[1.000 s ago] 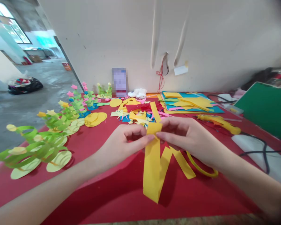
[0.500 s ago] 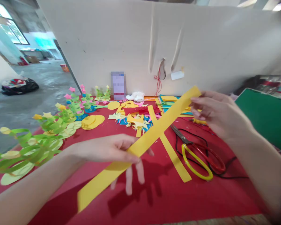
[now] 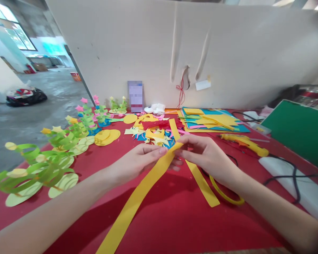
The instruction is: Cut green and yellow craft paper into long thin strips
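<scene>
A red, matte tabletop (image 3: 201,225) runs up to a pale board wall (image 3: 241,53), with a bare concrete floor showing off to the left. Above the cloth, the left hand (image 3: 137,163) and the right hand (image 3: 205,155) meet at the upper end of a long yellow paper strip (image 3: 137,199), each pinching it between thumb and fingertips; the strip is flat and smooth with straight edges, and it slants down toward the near edge of the table. A second yellow strip (image 3: 201,181) lies flat on the table just beside it, passing under the right hand. A yellow scissor handle loop (image 3: 225,194) curves out from beneath the right wrist. To the left stand curled green paper plants (image 3: 39,165) on pale round bases, some tipped with pink and yellow stars. Near the wall sit round yellow discs (image 3: 107,135), a heap of jagged coloured scraps (image 3: 156,134) and a stack of flat coloured sheets (image 3: 214,120). A yellow glue gun (image 3: 245,143) and a green board (image 3: 299,130) lie at the right.
</scene>
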Available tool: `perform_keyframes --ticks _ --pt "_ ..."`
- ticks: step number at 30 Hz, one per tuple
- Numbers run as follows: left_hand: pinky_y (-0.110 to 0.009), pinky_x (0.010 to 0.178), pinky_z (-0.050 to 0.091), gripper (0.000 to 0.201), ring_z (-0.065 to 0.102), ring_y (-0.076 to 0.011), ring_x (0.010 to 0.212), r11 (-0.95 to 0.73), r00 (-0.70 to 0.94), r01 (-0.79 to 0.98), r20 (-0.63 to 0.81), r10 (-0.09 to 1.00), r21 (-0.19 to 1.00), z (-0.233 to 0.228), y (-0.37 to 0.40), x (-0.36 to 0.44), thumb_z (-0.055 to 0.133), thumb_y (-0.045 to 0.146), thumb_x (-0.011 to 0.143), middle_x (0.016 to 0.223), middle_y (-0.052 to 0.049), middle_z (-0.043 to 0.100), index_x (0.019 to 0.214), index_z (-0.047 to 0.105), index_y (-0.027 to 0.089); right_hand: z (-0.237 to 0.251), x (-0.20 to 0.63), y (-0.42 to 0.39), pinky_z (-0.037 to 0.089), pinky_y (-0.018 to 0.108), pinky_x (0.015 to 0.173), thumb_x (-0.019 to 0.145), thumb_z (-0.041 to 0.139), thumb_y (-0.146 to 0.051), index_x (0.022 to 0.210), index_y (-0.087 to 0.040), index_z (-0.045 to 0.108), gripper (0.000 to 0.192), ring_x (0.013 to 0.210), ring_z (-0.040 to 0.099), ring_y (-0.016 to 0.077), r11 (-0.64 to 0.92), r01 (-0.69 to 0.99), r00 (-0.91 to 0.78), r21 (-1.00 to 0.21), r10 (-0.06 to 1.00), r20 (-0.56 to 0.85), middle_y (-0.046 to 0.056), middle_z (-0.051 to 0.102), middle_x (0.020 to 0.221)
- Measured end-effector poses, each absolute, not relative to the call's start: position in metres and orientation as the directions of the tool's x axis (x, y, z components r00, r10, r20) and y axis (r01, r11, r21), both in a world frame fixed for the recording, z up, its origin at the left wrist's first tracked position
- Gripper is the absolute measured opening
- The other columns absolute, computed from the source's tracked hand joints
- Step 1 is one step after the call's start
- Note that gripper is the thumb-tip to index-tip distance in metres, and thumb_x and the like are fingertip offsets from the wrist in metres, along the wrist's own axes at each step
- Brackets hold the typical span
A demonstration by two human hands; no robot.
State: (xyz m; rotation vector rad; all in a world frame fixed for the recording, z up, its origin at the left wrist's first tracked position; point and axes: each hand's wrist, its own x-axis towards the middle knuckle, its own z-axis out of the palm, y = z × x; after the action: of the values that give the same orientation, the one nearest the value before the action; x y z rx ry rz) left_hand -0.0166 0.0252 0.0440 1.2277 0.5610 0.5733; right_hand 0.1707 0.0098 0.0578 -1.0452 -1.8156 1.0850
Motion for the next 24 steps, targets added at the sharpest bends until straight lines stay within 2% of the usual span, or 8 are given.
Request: perform_keyframes --ticks 5,9,14,18,24 --pt "-0.025 0.078 0.047 0.017 0.063 -0.0145 0.078 0.120 0.685 -0.047 -0.056 0.726 0.992 0.051 0.019 -0.014 0.054 0.025 0.080 0.089 -0.004 0.068 0.092 0.065 0.018 0.062 0.166 0.004 0.043 0.025 0.060 0.074 0.053 -0.022 0.078 -0.018 0.057 0.007 0.068 0.053 0.0128 0.329 0.300 -0.320 -0.895 0.919 0.231 0.001 0.057 0.074" --pt "-0.017 0.068 0.049 0.011 0.063 -0.0104 0.068 0.049 0.621 -0.025 -0.023 0.784 0.998 0.057 0.012 -0.009 0.058 0.023 0.077 0.073 0.000 0.068 0.079 0.066 0.017 0.065 0.162 -0.005 0.043 0.025 0.061 0.074 0.051 -0.017 0.074 -0.017 0.056 0.005 0.069 0.054 0.0135 0.332 0.328 -0.282 -0.884 0.928 0.244 0.001 0.058 0.073" --pt "-0.014 0.065 0.049 0.014 0.063 -0.0090 0.064 -0.045 0.529 0.024 0.025 0.848 0.999 0.063 0.000 -0.006 0.057 0.026 0.077 0.065 0.002 0.068 0.069 0.066 0.018 0.072 0.161 -0.016 0.043 0.023 0.059 0.070 0.049 -0.007 0.076 -0.019 0.057 0.015 0.069 0.054 0.0126 0.408 0.366 -0.273 -0.836 0.906 0.323 -0.001 0.058 0.073" --pt "-0.013 0.064 0.048 0.016 0.063 -0.0086 0.063 -0.171 0.485 0.081 0.112 0.868 0.982 0.066 -0.006 -0.007 0.056 0.025 0.078 0.064 0.003 0.068 0.069 0.067 0.019 0.075 0.160 -0.021 0.043 0.023 0.057 0.072 0.049 -0.009 0.074 -0.020 0.056 0.013 0.067 0.054 0.0122 0.436 0.387 -0.279 -0.813 0.895 0.348 -0.001 0.058 0.072" --pt "-0.009 0.060 0.047 0.018 0.062 -0.0064 0.060 -0.263 0.439 0.115 0.189 0.878 0.958 0.069 -0.010 -0.007 0.055 0.024 0.079 0.061 0.005 0.068 0.065 0.067 0.019 0.079 0.158 -0.028 0.040 0.023 0.052 0.074 0.050 -0.011 0.072 -0.018 0.056 0.009 0.061 0.051 0.0106 0.456 0.409 -0.279 -0.790 0.887 0.368 0.000 0.056 0.067"
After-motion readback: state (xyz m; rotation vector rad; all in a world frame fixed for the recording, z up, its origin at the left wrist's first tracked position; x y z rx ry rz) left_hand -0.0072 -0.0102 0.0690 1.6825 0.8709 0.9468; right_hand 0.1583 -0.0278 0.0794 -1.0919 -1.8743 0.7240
